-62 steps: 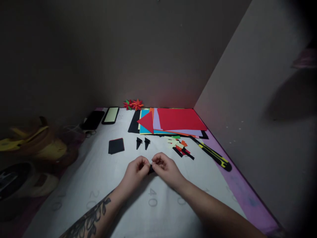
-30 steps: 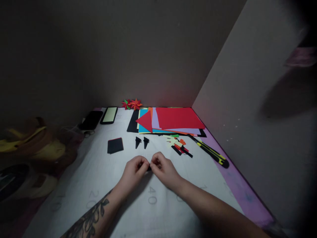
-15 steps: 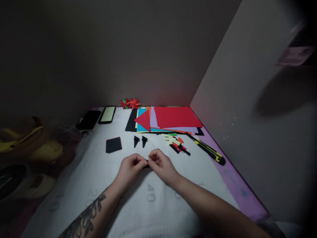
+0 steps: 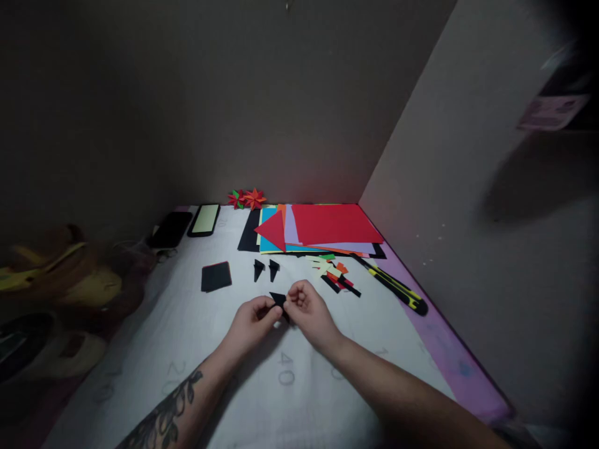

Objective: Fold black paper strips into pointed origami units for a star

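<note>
Between both hands is a small black piece of folded paper (image 4: 278, 299), one pointed corner sticking up above the fingers. My left hand (image 4: 255, 321) pinches it from the left with thumb and forefinger. From the right, my right hand (image 4: 306, 312) pinches its other side, the remaining fingers curled. Just beyond the hands, two black folded paper pieces (image 4: 259, 270) lie side by side. To their left is a stack of black paper squares (image 4: 216, 277). Part of the held paper is hidden by the fingers.
Coloured paper sheets (image 4: 337, 224) lie at the back, with two paper stars (image 4: 254, 198) beside them. Paper scraps (image 4: 334, 271) and a yellow-black utility knife (image 4: 397, 290) are on the right. Two phones (image 4: 204, 220) rest at back left. Walls stand behind and on the right.
More of the black folded paper now shows, its point turned upward between the fingers. Both hands have shifted slightly. The whole view has tilted a little.
</note>
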The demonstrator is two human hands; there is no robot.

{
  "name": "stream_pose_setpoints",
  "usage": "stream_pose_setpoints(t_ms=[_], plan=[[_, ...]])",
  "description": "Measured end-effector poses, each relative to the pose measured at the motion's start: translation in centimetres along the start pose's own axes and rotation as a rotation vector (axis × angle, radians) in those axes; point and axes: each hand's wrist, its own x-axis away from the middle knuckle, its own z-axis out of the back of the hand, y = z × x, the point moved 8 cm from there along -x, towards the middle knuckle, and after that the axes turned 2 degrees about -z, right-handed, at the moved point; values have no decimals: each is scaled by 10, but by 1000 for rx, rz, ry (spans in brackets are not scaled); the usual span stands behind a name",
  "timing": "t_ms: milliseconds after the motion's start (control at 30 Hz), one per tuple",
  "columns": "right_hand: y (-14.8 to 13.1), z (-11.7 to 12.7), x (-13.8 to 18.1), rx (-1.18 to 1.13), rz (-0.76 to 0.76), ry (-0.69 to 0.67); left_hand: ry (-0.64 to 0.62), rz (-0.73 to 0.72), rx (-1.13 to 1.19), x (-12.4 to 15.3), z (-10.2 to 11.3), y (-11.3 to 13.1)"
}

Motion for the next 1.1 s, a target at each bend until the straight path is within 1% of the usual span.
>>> stream_pose_setpoints(t_ms=[133, 233, 300, 367, 433, 500, 533, 567, 667, 733, 800, 867, 933, 1000, 1100], plan=[[6, -12, 6, -77, -101, -89, -39, -4, -67, 2, -2, 2], [4, -15, 6, -86, -155, -93, -79, -39, -111, 4, -3, 8], [2, -14, 5, -95, -179, -91, -69, -69, -136, 4, 0, 12], [1, -8, 1, -96, -183, -50, -26, -84, -142, 2, 9, 14], [-1, 6, -8, -59, -158, 41, 50, -67, -139, 0, 24, 12], [-3, 21, -23, 64, -106, 127, 146, -44, -151, -2, 44, 11], [-4, 26, -33, 184, -79, 151, 195, -54, -171, -3, 55, 12], [-6, 29, -44, 338, -47, 159, 239, -72, -207, -3, 65, 14], [-4, 35, -78, 500, 12, 183, 348, -158, -381, -1, 90, 23], [-4, 37, -95, 614, 55, 223, 352, -208, -540, 0, 97, 27], [-3, 36, -106, 734, 81, 238, 303, -235, -706, 0, 98, 28], [0, 33, -111, 856, 97, 211, 240, -229, -849, -1, 97, 27], [1, 29, -112, 972, 107, 173, 210, -197, -945, -1, 101, 24], [0, 25, -110, 1075, 122, 144, 229, -148, -987, -2, 114, 21], [-1, 16, -100, 1207, 159, 87, 296, -72, -990, -2, 141, 14]])
